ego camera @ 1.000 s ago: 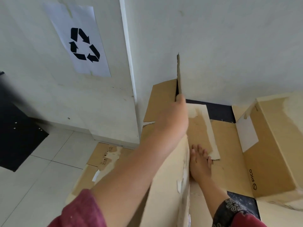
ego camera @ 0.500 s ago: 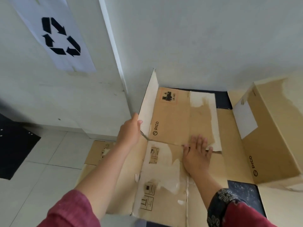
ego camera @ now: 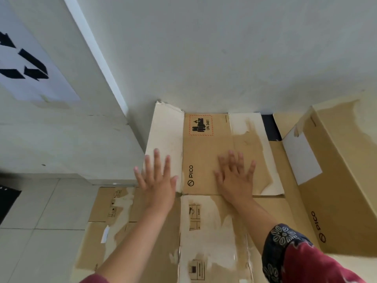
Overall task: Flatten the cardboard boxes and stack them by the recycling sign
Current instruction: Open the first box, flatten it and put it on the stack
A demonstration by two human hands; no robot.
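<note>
A flattened brown cardboard box (ego camera: 204, 152) with a PICO logo and a UN 3481 label lies on the floor against the wall, on top of other flat cardboard (ego camera: 114, 213). My left hand (ego camera: 157, 180) is spread, fingers apart, over its pale left flap (ego camera: 165, 131), which lies nearly flat. My right hand (ego camera: 234, 176) presses palm-down on the box's middle panel. The recycling sign (ego camera: 26, 70) hangs on the wall at the upper left, partly cut off by the frame edge.
An unflattened PICO box (ego camera: 336, 180) with a white label stands at the right, against the wall. A wall corner (ego camera: 106, 74) juts out left of the stack. Light floor tiles (ego camera: 40, 221) and a black object (ego camera: 6, 201) lie at the left.
My left hand let go of the upright flap, which dropped flat, and now spreads over it. My right hand slid forward onto the middle panel. The view has moved closer.
</note>
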